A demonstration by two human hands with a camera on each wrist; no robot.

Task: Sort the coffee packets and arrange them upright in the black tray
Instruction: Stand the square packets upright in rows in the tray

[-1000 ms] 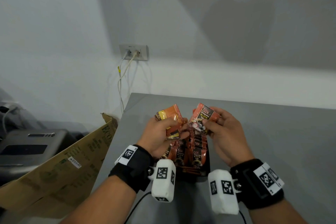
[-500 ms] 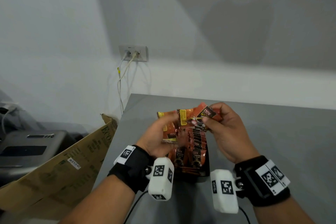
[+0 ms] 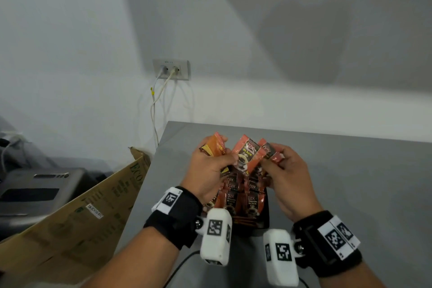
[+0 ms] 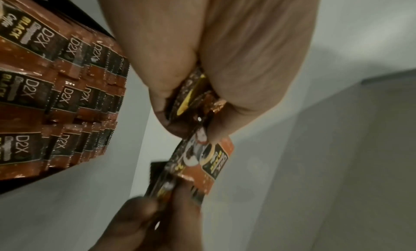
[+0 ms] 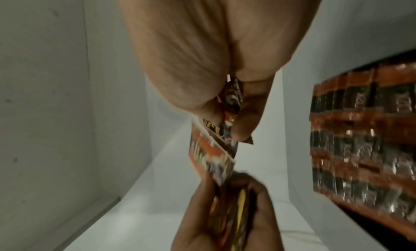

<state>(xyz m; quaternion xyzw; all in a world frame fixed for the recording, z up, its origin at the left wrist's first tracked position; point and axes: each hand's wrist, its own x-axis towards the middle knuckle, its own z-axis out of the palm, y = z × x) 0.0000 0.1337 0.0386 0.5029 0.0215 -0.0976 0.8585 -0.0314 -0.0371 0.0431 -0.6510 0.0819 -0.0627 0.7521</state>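
My left hand (image 3: 217,159) grips a small bunch of orange packets with yellow print (image 3: 214,147) above the far end of the black tray (image 3: 266,220). My right hand (image 3: 273,161) pinches other orange D2X packets (image 3: 271,152). One D2X Black packet (image 3: 247,154) stands tilted between the two hands, and fingers of both touch it. In the left wrist view the left hand (image 4: 191,112) pinches the yellow-printed packets, with that packet (image 4: 202,157) running toward the other hand. The right hand (image 5: 229,123) shows the same pinch. Rows of D2X packets (image 3: 243,199) stand upright in the tray.
The grey table (image 3: 350,182) ends at its left edge close to the tray. Beyond that edge are an open cardboard box (image 3: 93,206) and a grey machine (image 3: 35,189). A wall socket with two cables (image 3: 170,69) is behind.
The hands met half a second ago with their packets overlapping. They have since drawn slightly apart, and one D2X Black packet now stands fanned out between them.
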